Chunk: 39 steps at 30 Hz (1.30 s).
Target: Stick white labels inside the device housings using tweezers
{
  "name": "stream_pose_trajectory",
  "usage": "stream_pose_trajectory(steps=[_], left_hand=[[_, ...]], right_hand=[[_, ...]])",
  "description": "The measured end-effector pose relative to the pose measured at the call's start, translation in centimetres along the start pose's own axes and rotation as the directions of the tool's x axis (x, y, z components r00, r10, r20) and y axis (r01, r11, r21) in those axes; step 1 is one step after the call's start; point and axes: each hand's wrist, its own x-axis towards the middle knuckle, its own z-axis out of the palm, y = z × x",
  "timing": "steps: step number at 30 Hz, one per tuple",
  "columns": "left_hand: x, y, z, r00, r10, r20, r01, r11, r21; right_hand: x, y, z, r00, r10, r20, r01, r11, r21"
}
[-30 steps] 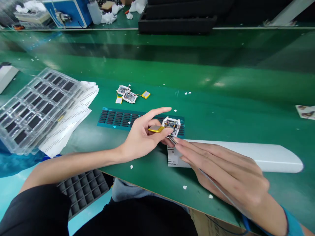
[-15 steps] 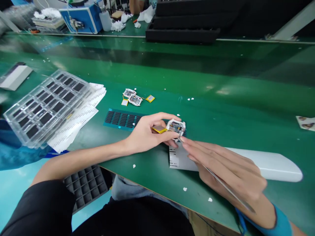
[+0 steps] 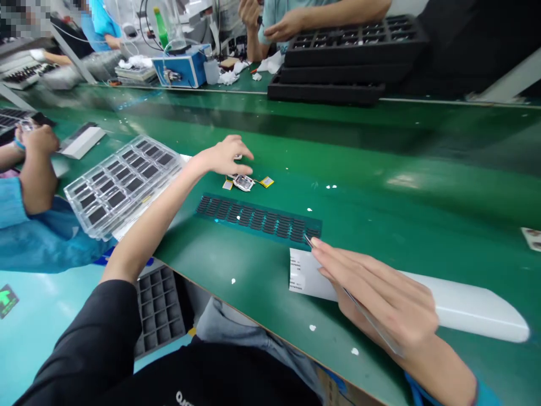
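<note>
My left hand (image 3: 226,156) is reaching over the small white-framed electronic modules, thumb and fingers apart. One module (image 3: 243,182) shows just below the thumb, with yellow-edged battery cells (image 3: 266,181) on wires beside it. Bits of white show behind my fingers, but I cannot make out how many modules lie there. My right hand (image 3: 376,287) is closed around a pair of thin metal tweezers (image 3: 372,321), tips pointing to the right end of a blue-green sheet of black adhesive-looking pieces (image 3: 257,219). Under the right hand lies a white printed paper strip (image 3: 308,270).
A clear tray with dark rectangles (image 3: 122,180) sits at left on white papers. Beyond it are a co-worker's hands (image 3: 40,141). Black foam trays (image 3: 325,93) and a blue box (image 3: 181,67) stand at the back, near another person's arms. A grey compartment tray (image 3: 158,310) is below the table edge.
My left hand has moved away from my right, forward and left to the modules, and no longer shows the module it held between its fingers. The right hand keeps the tweezers.
</note>
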Motion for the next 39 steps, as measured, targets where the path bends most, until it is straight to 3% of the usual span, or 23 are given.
stream_pose_trajectory(steps=[2, 4, 9, 13, 16, 18, 21, 23, 26, 29, 32, 36, 39], left_hand=[[-1.1, 0.3, -0.2, 0.982, 0.112, 0.153, -0.111, 0.994, -0.012], [-1.8, 0.5, -0.1, 0.969, 0.166, 0.181, -0.163, 0.986, -0.029], [-2.5, 1.2, 0.5, 0.964, 0.261, 0.041, -0.252, 0.955, -0.158], [-3.4, 3.6, 0.6, 0.961, 0.242, -0.137, -0.277, 0.86, -0.429], [-4.1, 6.6, 1.1, 0.935, 0.152, -0.32, -0.327, 0.717, -0.615], [-4.6, 8.7, 1.7, 0.939, 0.054, -0.34, -0.313, 0.546, -0.777], [-5.8, 11.8, 3.0, 0.982, 0.073, -0.172, -0.184, 0.209, -0.961], [-6.9, 13.5, 4.1, 0.988, 0.154, -0.022, -0.041, 0.123, -0.992], [-8.4, 15.4, 5.8, 0.976, 0.209, 0.055, 0.011, 0.206, -0.978], [-9.5, 16.4, 7.4, 0.973, 0.231, -0.023, -0.098, 0.323, -0.941], [-10.0, 16.7, 8.5, 0.961, 0.275, -0.021, -0.132, 0.389, -0.912], [-10.1, 16.7, 8.8, 0.978, 0.208, 0.003, -0.074, 0.363, -0.929], [-10.2, 16.7, 8.7, 0.987, 0.163, -0.002, -0.059, 0.342, -0.938]], right_hand=[[-0.1, 0.0, 0.0, 1.0, -0.01, -0.004, 0.01, 1.0, -0.016], [-0.1, 0.0, -0.1, 1.0, -0.015, -0.004, 0.015, 0.999, -0.028], [-0.1, -0.1, -0.2, 1.0, -0.002, 0.007, 0.002, 1.0, -0.03], [0.2, 0.0, -0.3, 1.0, -0.011, 0.006, 0.011, 0.999, -0.035], [0.6, 0.0, -0.3, 1.0, 0.0, -0.002, 0.0, 0.998, -0.058], [0.7, 0.1, -0.2, 1.0, 0.017, -0.004, -0.018, 0.997, -0.072], [0.6, 0.2, 0.0, 0.996, 0.09, -0.013, -0.091, 0.995, -0.048], [0.5, 0.2, 0.2, 0.982, 0.184, -0.047, -0.183, 0.983, 0.016], [0.4, 0.1, 0.3, 0.945, 0.317, -0.084, -0.312, 0.948, 0.063], [0.5, -0.1, 0.1, 0.933, 0.358, -0.042, -0.356, 0.934, 0.04], [0.9, -0.4, 0.0, 0.934, 0.357, 0.02, -0.357, 0.932, 0.065], [1.0, -0.4, 0.1, 0.956, 0.29, 0.043, -0.291, 0.955, 0.049], [0.9, -0.3, 0.1, 0.943, 0.324, 0.072, -0.327, 0.944, 0.04]])
